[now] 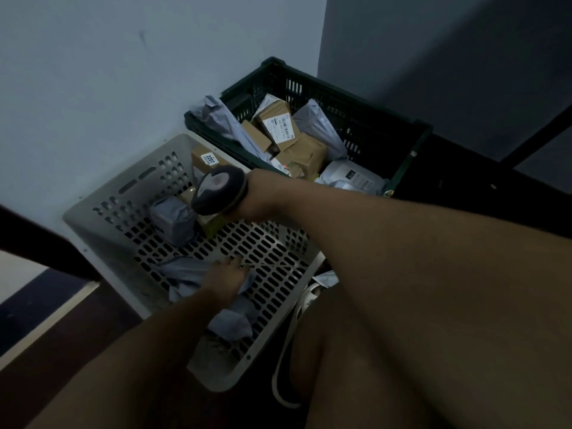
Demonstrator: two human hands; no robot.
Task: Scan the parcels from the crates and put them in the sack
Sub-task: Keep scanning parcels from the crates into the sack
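Observation:
A grey perforated crate (102, 212) lies in front of me with a few parcels in it. My left hand (226, 274) reaches down into it and its fingers close on a crumpled grey poly-bag parcel (182, 274). My right hand (257, 196) holds a dark handheld scanner (218, 190) over the crate's far end, its head facing toward me. Beneath the scanner sit a grey wrapped parcel (173, 221) and a cardboard box (205, 159) labelled 2207. The sack is not in view.
A dark green crate (387, 128) behind the grey one holds several cardboard boxes and grey poly bags. A pale wall stands to the left. A dark bar (46, 249) crosses at lower left. A white cord (291, 320) hangs by my knee at the right.

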